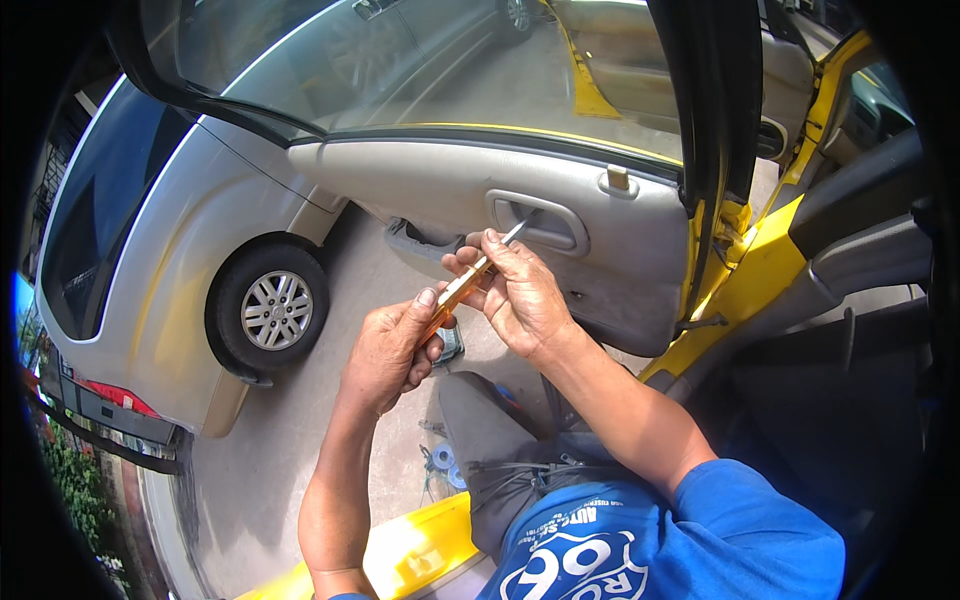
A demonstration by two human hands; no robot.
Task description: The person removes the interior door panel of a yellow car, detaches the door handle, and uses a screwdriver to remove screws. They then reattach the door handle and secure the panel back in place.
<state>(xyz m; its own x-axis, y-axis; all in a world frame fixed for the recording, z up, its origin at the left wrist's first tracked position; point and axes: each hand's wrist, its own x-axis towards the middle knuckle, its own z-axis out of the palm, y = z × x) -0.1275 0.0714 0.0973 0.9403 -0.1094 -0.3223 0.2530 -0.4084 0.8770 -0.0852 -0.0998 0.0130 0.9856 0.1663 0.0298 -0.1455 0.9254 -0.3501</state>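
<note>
Both my hands are closed on a slim screwdriver [462, 287] with an orange handle and a pale metal shaft. My left hand [393, 345] grips the handle's lower end, thumb along the top. Further up, my right hand [520, 298] pinches the tool between thumb and fingers. The shaft slants up and right, toward the inside door handle recess [560, 228] of an open car door. Whether the tip touches the recess cannot be told from this view. Around it lies the grey door panel [420, 178], with a lock knob [618, 180] near its upper right.
A silver vehicle [165, 255] with an alloy wheel [278, 312] stands beyond the door on the left. The yellow door frame [760, 255] rises at right, and a yellow sill [425, 535] runs below me. Blue rolls [445, 458] lie on the concrete beside my leg.
</note>
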